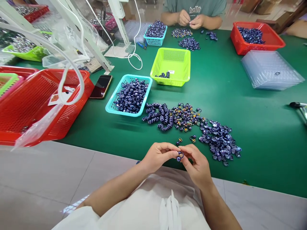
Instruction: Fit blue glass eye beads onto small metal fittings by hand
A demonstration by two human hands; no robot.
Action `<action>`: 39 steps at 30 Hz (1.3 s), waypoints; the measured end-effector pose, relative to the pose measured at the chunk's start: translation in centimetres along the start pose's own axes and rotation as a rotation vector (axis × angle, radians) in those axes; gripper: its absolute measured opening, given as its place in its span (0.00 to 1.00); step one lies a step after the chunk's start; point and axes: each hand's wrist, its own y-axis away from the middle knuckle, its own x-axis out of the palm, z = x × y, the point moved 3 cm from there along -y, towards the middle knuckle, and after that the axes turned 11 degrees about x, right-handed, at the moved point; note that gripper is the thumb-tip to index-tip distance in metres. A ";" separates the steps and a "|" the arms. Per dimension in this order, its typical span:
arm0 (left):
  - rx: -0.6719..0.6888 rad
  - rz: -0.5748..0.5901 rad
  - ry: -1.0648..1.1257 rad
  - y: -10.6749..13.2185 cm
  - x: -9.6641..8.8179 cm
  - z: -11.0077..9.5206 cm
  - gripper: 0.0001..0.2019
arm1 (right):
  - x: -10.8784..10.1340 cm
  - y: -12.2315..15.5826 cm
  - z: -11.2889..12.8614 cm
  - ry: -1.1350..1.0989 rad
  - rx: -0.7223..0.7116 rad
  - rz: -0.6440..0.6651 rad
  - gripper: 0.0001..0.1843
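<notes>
Both hands meet just over the near edge of the bench (251, 108). The left hand (158, 156) and the right hand (195, 163) have their fingertips drawn together, pinching one small dark-blue piece (179, 156) between them. It looks like a glossy bead or button with a ring part, though its exact make is too small to tell.

Such a piece is likely very light, hard and slick, so it would slip from a loose pinch and roll or skip away. Hold is probably best taken at its rim, thumb against forefinger, as both hands do here.

Two loose pieces (193, 138) lie on the bench just beyond the fingers. Further out are a pile of flat shiny pieces (219, 139) to the right, a mixed heap with amber bits (185, 115) in the middle, and stacked dark rings (159, 115) to the left.

Behind these stand a teal basket (120, 112) full of the same dark pieces and a lime basket (168, 81) holding only a few. A large red basket (24, 108) crowds the left side and overhangs the bench edge, with a phone (102, 86) beside it.

The right side of the bench is mostly bare green as far as a stack of clear trays (271, 68). A co-worker's hands (190, 19) work at the far side, well apart.
</notes>
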 end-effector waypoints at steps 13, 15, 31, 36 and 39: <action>-0.230 0.023 0.188 -0.3 -0.3 0.7 0.21 | -0.3 0.0 1.2 0.197 -0.207 0.068 0.20; -0.181 0.049 0.110 -0.3 -0.5 0.6 0.22 | -0.3 0.0 1.1 0.170 -0.197 0.054 0.18; 0.310 0.315 -0.001 0.8 0.9 1.4 0.25 | 1.4 1.3 1.4 0.141 -0.390 -0.182 0.07; 0.219 0.312 -0.022 0.8 0.6 1.0 0.24 | 1.5 1.2 1.3 0.207 -0.366 -0.202 0.08; 0.212 0.286 -0.220 0.8 0.2 0.2 0.23 | 1.3 0.8 1.0 0.250 -0.293 -0.159 0.08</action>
